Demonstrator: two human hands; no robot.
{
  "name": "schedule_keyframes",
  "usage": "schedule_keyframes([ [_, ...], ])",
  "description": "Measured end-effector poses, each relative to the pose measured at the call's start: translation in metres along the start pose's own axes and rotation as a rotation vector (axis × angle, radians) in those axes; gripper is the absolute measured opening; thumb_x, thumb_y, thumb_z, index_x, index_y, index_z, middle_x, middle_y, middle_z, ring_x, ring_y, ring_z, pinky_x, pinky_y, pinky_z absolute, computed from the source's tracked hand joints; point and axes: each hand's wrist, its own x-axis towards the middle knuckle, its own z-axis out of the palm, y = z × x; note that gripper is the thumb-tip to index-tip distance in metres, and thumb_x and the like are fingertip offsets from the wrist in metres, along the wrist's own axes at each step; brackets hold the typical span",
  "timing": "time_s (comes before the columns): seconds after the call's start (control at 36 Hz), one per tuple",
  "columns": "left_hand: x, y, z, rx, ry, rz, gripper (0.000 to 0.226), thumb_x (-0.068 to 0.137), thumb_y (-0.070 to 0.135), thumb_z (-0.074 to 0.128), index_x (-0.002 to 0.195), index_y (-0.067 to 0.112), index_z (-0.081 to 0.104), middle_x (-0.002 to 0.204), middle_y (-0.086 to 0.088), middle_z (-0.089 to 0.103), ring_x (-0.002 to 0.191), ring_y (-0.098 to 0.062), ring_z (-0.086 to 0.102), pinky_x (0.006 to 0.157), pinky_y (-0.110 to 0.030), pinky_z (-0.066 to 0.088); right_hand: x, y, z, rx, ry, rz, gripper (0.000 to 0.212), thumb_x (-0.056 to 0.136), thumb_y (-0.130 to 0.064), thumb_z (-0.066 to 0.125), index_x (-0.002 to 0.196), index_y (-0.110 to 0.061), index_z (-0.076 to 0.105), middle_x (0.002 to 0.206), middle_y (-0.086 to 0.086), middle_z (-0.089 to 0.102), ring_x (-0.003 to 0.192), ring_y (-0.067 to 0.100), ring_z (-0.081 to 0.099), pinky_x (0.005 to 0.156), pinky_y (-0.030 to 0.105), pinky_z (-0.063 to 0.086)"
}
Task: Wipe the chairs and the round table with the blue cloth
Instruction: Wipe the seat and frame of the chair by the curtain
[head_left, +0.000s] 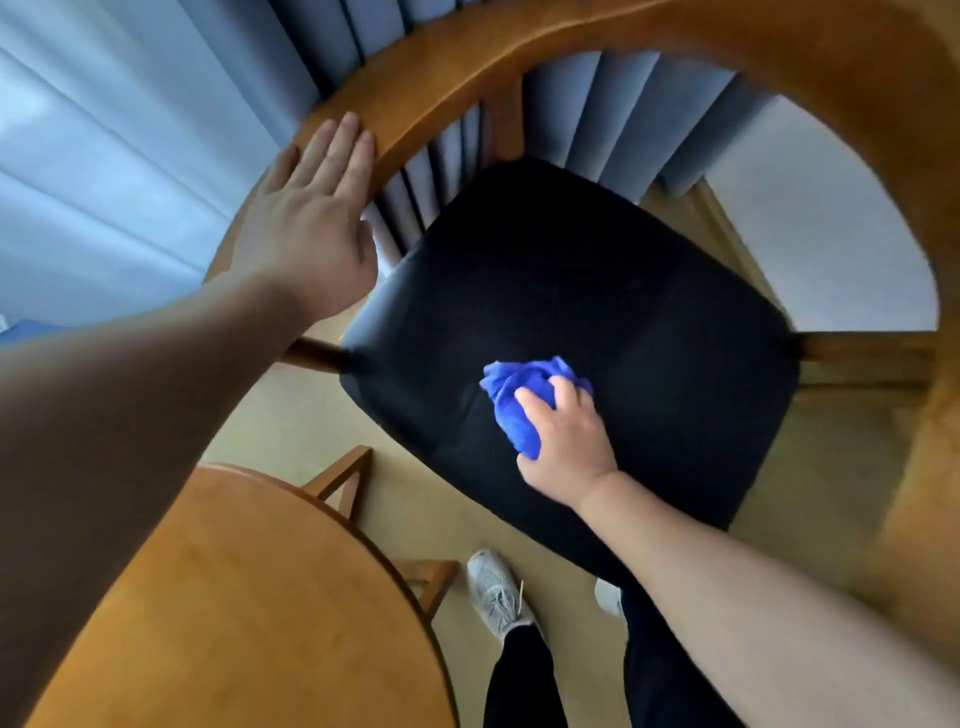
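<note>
- Blue-grey pleated curtains (104, 156) across the upper left and top of the frame; patch of white wall (810, 218) at upper right, light wooden floor (291, 410) lower down.
- Centre of the frame: wooden chair (571, 31) seen from above, curved back rail arching over the top and down the right edge, black padded seat (597, 291) filling the middle.
- At upper left, left hand (306, 228), forearm running in from the left edge; fingers (337, 145) straight and close together, tips resting on the curved rail, gripping nothing.
- Just below centre, right hand (566, 441), forearm running in from the lower right corner; fingers (535, 402) curled round the blue cloth (514, 405), pressing it onto the seat.
- Wad of blue cloth bunched up on the lower half of the black seat, a little left of the seat's middle, partly covered by the right hand.
- Lower left corner: round wooden surface (234, 597), only part of its rim in view, near the seat's lower left corner; touching or apart, cannot tell.
- Past that rim, two wooden struts (337, 483); cannot tell what they belong to.
- Bottom centre: grey-white shoe (493, 587) on the floor and dark trouser legs (524, 675), between the round wooden surface and the seat's lower edge; second shoe (608, 596) mostly hidden beside the right forearm.
</note>
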Motion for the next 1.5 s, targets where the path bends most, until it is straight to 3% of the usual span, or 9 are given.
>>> schedule_keyframes([
  [0.25, -0.002, 0.001, -0.003, -0.022, 0.035, 0.017, 0.074, 0.084, 0.036, 0.028, 0.150, 0.007, 0.011, 0.159, -0.013, 0.010, 0.146, -0.026, 0.010, 0.118, -0.045, 0.012, -0.050, -0.016, 0.020, 0.033, -0.103, -0.213, 0.071, 0.053, -0.028, 0.075, 0.119, -0.027, 0.051, 0.117, 0.014, 0.052, 0.086, 0.038, 0.055, 0.072, 0.049, 0.056],
  [0.36, -0.004, 0.000, -0.002, -0.023, 0.041, 0.019, 0.074, 0.085, 0.038, 0.026, 0.151, 0.009, 0.011, 0.159, -0.012, 0.010, 0.146, -0.026, 0.009, 0.118, -0.045, 0.013, -0.028, -0.017, -0.013, 0.070, -0.113, -0.187, 0.067, 0.061, -0.024, 0.072, 0.127, -0.018, 0.059, 0.127, 0.017, 0.050, 0.098, 0.044, 0.053, 0.084, 0.049, 0.052],
  [0.5, -0.004, -0.001, -0.002, -0.041, 0.047, 0.025, 0.074, 0.084, 0.038, 0.029, 0.151, 0.009, 0.012, 0.159, -0.013, 0.011, 0.146, -0.026, 0.010, 0.119, -0.044, 0.011, 0.030, -0.036, -0.045, -0.018, -0.084, -0.129, 0.073, 0.074, -0.029, 0.067, 0.143, -0.027, 0.043, 0.144, 0.008, 0.032, 0.118, 0.036, 0.040, 0.098, 0.040, 0.041],
  [0.72, -0.002, -0.002, 0.000, -0.025, 0.058, 0.035, 0.075, 0.085, 0.032, 0.038, 0.150, 0.006, 0.013, 0.159, -0.013, 0.011, 0.146, -0.026, 0.010, 0.119, -0.043, 0.010, 0.041, -0.060, -0.008, -0.156, -0.187, -0.089, 0.071, 0.072, -0.025, 0.068, 0.138, -0.030, 0.042, 0.137, 0.009, 0.032, 0.112, 0.035, 0.038, 0.092, 0.046, 0.047],
  [0.89, -0.002, 0.001, -0.003, -0.007, 0.043, 0.037, 0.074, 0.088, 0.033, 0.038, 0.151, 0.008, 0.009, 0.159, -0.012, 0.007, 0.147, -0.025, 0.007, 0.119, -0.043, 0.010, -0.045, -0.055, 0.037, -0.299, -0.259, -0.350, 0.060, 0.054, -0.018, 0.076, 0.112, -0.023, 0.061, 0.121, 0.018, 0.050, 0.094, 0.039, 0.049, 0.082, 0.055, 0.048],
  [1.03, -0.002, 0.001, -0.003, 0.001, 0.044, 0.035, 0.073, 0.088, 0.036, 0.034, 0.151, 0.009, 0.009, 0.159, -0.012, 0.007, 0.147, -0.025, 0.006, 0.118, -0.045, 0.011, -0.086, -0.043, 0.043, -0.490, -0.477, -0.497, 0.046, 0.076, -0.011, 0.065, 0.120, -0.017, 0.055, 0.136, 0.021, 0.041, 0.120, 0.048, 0.039, 0.099, 0.065, 0.034],
  [1.19, 0.005, -0.002, -0.002, -0.034, 0.061, 0.038, 0.078, 0.081, 0.037, 0.032, 0.149, 0.004, 0.014, 0.158, -0.016, 0.013, 0.145, -0.029, 0.012, 0.118, -0.045, 0.013, -0.080, -0.023, 0.014, -0.224, -0.263, -0.441, 0.065, 0.039, -0.029, 0.083, 0.100, -0.027, 0.062, 0.109, 0.012, 0.054, 0.087, 0.035, 0.054, 0.067, 0.044, 0.052],
  [1.33, 0.005, -0.003, 0.002, -0.041, 0.082, 0.040, 0.080, 0.078, 0.037, 0.033, 0.149, 0.005, 0.015, 0.158, -0.016, 0.014, 0.145, -0.029, 0.012, 0.118, -0.044, 0.011, -0.073, -0.003, -0.010, -0.103, -0.013, -0.180, 0.067, 0.053, -0.026, 0.076, 0.118, -0.025, 0.057, 0.137, 0.011, 0.043, 0.104, 0.041, 0.051, 0.076, 0.050, 0.053],
  [1.5, -0.002, -0.001, 0.002, 0.006, 0.090, 0.080, 0.077, 0.080, 0.035, 0.039, 0.148, 0.007, 0.018, 0.156, -0.020, 0.015, 0.144, -0.033, 0.013, 0.118, -0.046, 0.012, -0.068, 0.001, 0.001, -0.049, 0.009, -0.045, 0.065, 0.058, -0.020, 0.073, 0.119, -0.024, 0.054, 0.135, 0.008, 0.045, 0.102, 0.042, 0.048, 0.078, 0.054, 0.052],
])
